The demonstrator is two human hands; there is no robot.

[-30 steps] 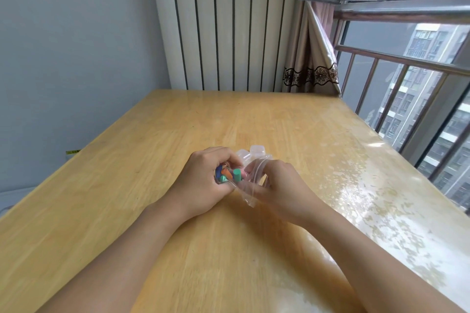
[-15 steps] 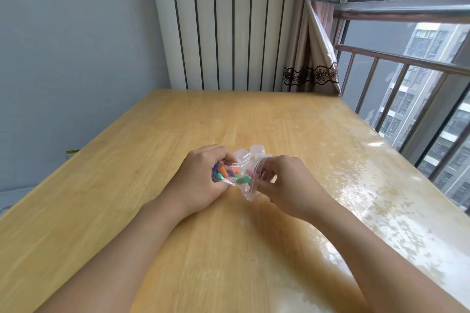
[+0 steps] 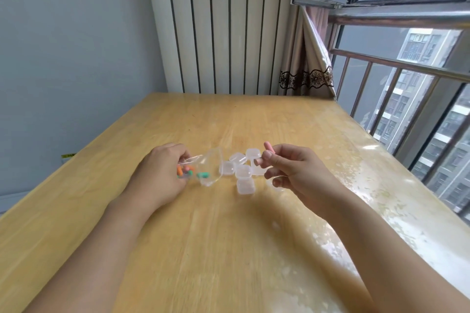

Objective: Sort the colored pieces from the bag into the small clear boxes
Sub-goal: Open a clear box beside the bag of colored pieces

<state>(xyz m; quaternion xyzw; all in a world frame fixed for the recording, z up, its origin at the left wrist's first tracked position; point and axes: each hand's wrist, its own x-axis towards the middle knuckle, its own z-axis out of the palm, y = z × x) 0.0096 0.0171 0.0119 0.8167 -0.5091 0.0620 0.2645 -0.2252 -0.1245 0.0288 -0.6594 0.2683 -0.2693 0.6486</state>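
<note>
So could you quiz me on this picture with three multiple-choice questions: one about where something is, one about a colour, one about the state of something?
1. Where do the small clear boxes sit?
A. On the table between the two hands
B. Inside the bag
C. On the window rail

2. What colour is the piece pinched in the right hand?
A. Blue
B. Pink
C. Black

3. What state is the clear bag in?
A. Empty and folded flat
B. Held by the left hand, coloured pieces inside
C. Lying untouched at the far end of the table

Answers:
1. A, the boxes are clustered on the wooden table between the hands.
2. B, a pink piece sticks up from the fingertips.
3. B, the left hand grips the bag, with orange and green pieces showing through.
</note>
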